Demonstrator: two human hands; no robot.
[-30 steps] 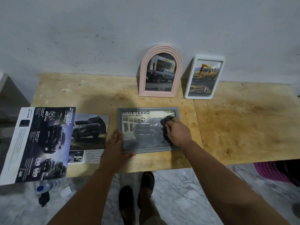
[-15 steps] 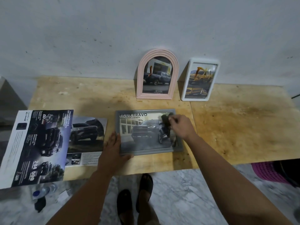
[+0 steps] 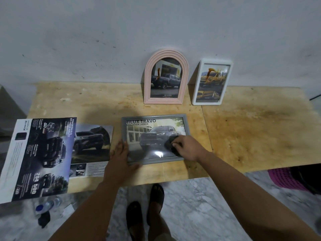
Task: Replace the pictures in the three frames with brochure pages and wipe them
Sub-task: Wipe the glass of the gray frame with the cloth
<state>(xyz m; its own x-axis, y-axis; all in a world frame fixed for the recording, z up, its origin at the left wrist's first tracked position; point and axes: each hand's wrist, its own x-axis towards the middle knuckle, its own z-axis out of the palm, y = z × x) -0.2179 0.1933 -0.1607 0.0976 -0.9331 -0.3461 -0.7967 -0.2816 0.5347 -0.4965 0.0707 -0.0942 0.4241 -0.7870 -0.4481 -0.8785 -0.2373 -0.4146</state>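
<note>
A grey frame (image 3: pixel 154 117) lies flat on the wooden table (image 3: pixel 251 129), holding a brochure page with a dark truck. My left hand (image 3: pixel 120 154) presses flat on its lower left corner. My right hand (image 3: pixel 188 147) is shut on a dark cloth (image 3: pixel 171 144) that rests on the glass at the lower right. A pink arched frame (image 3: pixel 165 76) and a white frame (image 3: pixel 211 82) lean upright against the wall behind, each with a truck picture inside.
An open brochure (image 3: pixel 40 157) overhangs the table's left front edge, with a loose page (image 3: pixel 92 146) beside it. A plastic bottle (image 3: pixel 47 205) lies on the marble floor below. A pink basket (image 3: pixel 284 177) stands under the table at right. My sandalled feet (image 3: pixel 145 204) are by the front edge.
My right hand has slid the cloth down the right side of the glass from the upper right toward the lower right. My left hand has stayed on the frame's lower left corner.
</note>
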